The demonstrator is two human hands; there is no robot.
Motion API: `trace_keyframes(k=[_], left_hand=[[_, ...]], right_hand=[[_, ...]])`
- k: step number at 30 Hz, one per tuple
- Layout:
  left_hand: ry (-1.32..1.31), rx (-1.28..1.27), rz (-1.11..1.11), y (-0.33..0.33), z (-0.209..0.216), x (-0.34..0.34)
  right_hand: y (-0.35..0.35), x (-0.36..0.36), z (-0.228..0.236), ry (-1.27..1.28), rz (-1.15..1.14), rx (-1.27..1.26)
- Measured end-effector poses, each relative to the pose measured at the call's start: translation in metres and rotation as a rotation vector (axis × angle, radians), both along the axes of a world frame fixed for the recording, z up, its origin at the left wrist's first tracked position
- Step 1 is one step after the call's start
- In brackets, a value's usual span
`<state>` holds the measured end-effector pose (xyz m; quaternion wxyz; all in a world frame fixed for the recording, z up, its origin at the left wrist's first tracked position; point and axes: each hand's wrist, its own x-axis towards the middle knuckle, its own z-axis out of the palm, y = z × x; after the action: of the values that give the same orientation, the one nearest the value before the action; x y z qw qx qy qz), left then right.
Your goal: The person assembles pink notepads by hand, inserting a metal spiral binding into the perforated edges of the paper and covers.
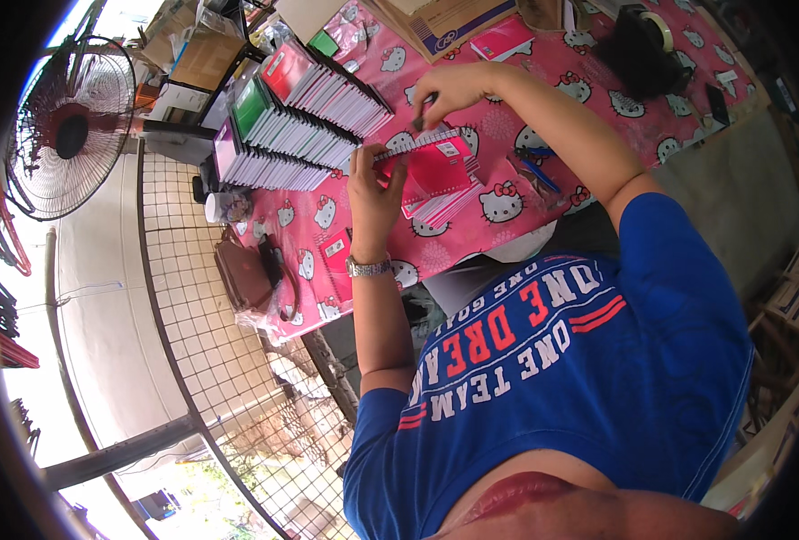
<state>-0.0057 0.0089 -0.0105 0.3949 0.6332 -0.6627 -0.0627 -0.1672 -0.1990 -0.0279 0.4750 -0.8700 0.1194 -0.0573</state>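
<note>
A pink-red notebook (437, 169) with a row of holes or coil along its far edge is tilted up on a small pile of pink notebooks (449, 209). My left hand (374, 196), a metal watch on its wrist, grips the left end of that edge between thumb and fingers. Above the edge's middle, my right hand (453, 88) is closed with bent fingers. A small dark thing (419, 121) shows at its fingertips; its kind is too small to tell. Another pink notebook (336, 256) lies left of my left wrist.
Tall stacks of purple (269, 160), green (300, 126) and red (332, 83) notebooks stand at the far left. A blue pen-like thing (540, 175) lies right of the pile. Around the patterned tablecloth (458, 250) are a brown bag (244, 274), a cardboard box (444, 27), a tape roll (659, 31) and a fan (71, 135).
</note>
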Motion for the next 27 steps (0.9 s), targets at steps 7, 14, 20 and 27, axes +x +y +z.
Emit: trace_keyframes(k=[7,14,20,27], left_hand=[[0.375,0.066,0.016,-0.004,-0.012,0.005],[0.591,0.003,0.168,0.008,-0.027,0.001],[0.546,-0.047,0.201,0.007,-0.024,-0.005],[0.767,-0.100,0.110,0.010,-0.033,-0.007]], right_hand=[[0.002,-0.117,-0.164,0.120,-0.804,-0.986],[0.145,-0.132,-0.163,0.158,-0.695,-0.741],[0.139,-0.097,-0.078,-0.449,-0.867,-0.424],[0.154,-0.023,-0.002,-0.579,-0.478,-0.612]])
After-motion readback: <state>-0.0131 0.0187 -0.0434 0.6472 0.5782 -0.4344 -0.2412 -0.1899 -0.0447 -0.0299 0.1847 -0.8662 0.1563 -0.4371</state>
